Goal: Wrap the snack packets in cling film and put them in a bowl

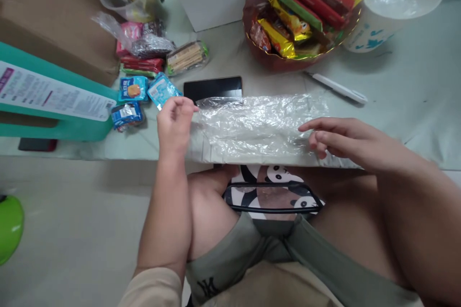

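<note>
A crinkled clear plastic bag (259, 129) lies flat along the front edge of the table. My left hand (175, 122) is at the bag's upper left corner, its fingers curled and closed on the film. Over the right end of the bag is my right hand (345, 141), open, with the index finger stretched out and the other fingers loosely bent. A dark phone (213, 88) lies just behind the bag, partly covered by its edge. To the right of that rests a white pen-like cutter (339, 88).
A red bowl (248, 50) of wrapped snacks and a white plastic tub (370, 33) stand at the back. Blue snack packets (133, 88), a toothpick pack (187, 57) and another snack tub (108, 0) sit left, beside a teal panel (72, 127) and a cardboard box (54, 24).
</note>
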The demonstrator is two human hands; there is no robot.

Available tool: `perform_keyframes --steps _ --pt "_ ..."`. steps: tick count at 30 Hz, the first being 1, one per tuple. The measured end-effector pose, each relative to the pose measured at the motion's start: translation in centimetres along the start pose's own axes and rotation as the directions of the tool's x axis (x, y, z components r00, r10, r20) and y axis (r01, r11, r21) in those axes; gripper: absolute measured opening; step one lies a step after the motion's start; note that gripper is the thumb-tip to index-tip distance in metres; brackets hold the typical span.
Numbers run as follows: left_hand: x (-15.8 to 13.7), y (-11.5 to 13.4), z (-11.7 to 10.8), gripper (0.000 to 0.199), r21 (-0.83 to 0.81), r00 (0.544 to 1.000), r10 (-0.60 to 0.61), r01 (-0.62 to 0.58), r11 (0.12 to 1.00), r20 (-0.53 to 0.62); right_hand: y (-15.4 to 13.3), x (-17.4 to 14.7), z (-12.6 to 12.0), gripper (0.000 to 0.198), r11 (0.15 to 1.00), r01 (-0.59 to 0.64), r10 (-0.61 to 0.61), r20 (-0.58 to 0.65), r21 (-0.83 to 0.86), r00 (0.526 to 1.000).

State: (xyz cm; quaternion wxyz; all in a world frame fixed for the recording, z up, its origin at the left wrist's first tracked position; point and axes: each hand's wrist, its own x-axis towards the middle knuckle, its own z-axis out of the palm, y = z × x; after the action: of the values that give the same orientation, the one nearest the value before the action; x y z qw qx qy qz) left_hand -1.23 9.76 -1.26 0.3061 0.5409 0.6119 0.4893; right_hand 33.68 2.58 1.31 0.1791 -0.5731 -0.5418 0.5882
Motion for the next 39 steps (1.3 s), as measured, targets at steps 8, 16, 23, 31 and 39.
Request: perform_keyframes --steps 8,16,23,31,39 --pt "-2.9 0.3 -1.1 0.031 0.315 0.96 -0.221 0.16 0.936 0.17 1.0 0.3 0.5 0.046 0.991 0.014 -0.012 -0.019 0.137 1.0" --pt "-3.4 0.9 -1.3 0.043 0.31 0.851 -0.378 0.272 0.911 0.364 0.8 0.4 0.7 0.047 0.99 0.003 0.002 -0.04 0.14 0.999" --pt "-2.2 0.3 -0.5 0.025 0.14 0.951 -0.279 0.261 0.955 0.135 0.0 0.5 1.0 0.045 0.995 0.007 -0.002 -0.046 0.102 0.999" --pt "-1.9 -0.5 0.2 0.025 -0.028 0.962 -0.23 0.237 0.971 0.145 0.0 0.4 1.0 0.044 0.991 0.01 -0.003 -0.053 0.136 0.999" --pt "-2.3 0.8 -0.5 0.037 -0.132 0.922 -0.294 0.334 0.933 0.251 0.9 -0.1 -0.2 0.053 0.995 -0.044 0.049 -0.063 0.087 0.997"
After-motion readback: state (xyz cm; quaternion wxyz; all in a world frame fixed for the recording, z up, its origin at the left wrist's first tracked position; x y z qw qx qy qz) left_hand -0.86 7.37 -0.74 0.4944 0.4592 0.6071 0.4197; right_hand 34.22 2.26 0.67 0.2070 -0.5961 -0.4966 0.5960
